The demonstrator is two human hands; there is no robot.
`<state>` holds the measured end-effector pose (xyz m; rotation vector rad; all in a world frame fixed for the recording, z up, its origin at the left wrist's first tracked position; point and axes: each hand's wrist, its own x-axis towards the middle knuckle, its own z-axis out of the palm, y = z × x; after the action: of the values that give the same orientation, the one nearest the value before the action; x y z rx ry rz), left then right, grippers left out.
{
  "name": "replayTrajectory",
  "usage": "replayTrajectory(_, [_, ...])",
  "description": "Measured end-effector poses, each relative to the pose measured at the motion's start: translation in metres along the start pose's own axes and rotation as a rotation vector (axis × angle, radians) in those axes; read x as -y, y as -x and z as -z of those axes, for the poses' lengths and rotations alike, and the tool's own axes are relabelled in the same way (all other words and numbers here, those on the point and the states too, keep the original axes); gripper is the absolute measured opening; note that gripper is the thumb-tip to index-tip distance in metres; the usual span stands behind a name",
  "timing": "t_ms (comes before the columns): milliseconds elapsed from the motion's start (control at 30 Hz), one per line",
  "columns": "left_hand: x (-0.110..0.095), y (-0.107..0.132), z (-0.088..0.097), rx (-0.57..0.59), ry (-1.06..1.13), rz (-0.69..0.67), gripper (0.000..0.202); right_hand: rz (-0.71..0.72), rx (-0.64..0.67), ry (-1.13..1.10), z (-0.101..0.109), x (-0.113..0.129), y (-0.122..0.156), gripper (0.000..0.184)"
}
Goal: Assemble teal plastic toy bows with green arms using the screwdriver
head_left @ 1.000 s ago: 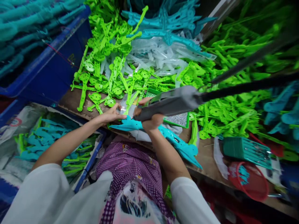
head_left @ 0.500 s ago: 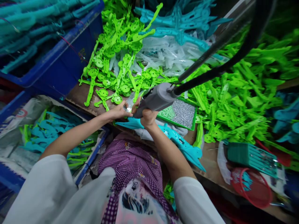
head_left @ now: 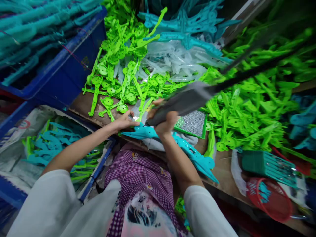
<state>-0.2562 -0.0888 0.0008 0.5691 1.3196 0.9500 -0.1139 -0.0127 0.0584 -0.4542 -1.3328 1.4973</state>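
Observation:
My right hand (head_left: 164,121) is closed round a grey powered driver (head_left: 184,100) whose black cable (head_left: 249,74) runs up to the right; the tool lies tilted low, its tip at the teal plastic part (head_left: 177,144) on the bench edge. My left hand (head_left: 124,121) rests with fingers pressed on the pointed left end of that teal part, pinning it to the wood. A clear plastic piece (head_left: 138,113) lies just beyond my fingers.
Heaps of green plastic parts (head_left: 118,75) (head_left: 247,112), teal and clear ones cover the bench. A green tray of small screws (head_left: 192,120) sits right of the tool. Blue crates (head_left: 61,72) stand left; a teal basket (head_left: 268,164) and red basket (head_left: 274,199) right.
The driver has tipped down from a steeper angle to nearly level, its cable swinging lower. My left hand stays on the teal part.

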Motion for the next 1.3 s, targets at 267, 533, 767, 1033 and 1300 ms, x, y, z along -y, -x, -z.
replayTrajectory(267, [-0.002, -0.003, 0.003, -0.037, -0.007, 0.109, 0.046, 0.222, -0.287, 0.240, 0.058, -0.003, -0.037, 0.041])
replayTrajectory(533, [-0.008, 0.015, 0.018, 0.011, -0.686, -0.150, 0.071, 0.180, -0.275, 0.292, 0.065, -0.029, -0.038, 0.046])
replayTrajectory(767, [0.023, 0.073, 0.009, -0.223, -1.101, -0.474, 0.040, 0.163, -0.258, 0.317, 0.069, -0.030, -0.038, 0.048])
replayTrajectory(1033, [0.042, 0.076, 0.004, -0.298, -1.192, -0.598, 0.027, 0.173, -0.264, 0.306, 0.070, -0.032, -0.037, 0.049])
replayTrajectory(1300, [0.027, 0.061, 0.018, -0.137, -0.602, -0.295, 0.038, 0.302, -0.260, 0.172, 0.050, 0.028, -0.025, 0.058])
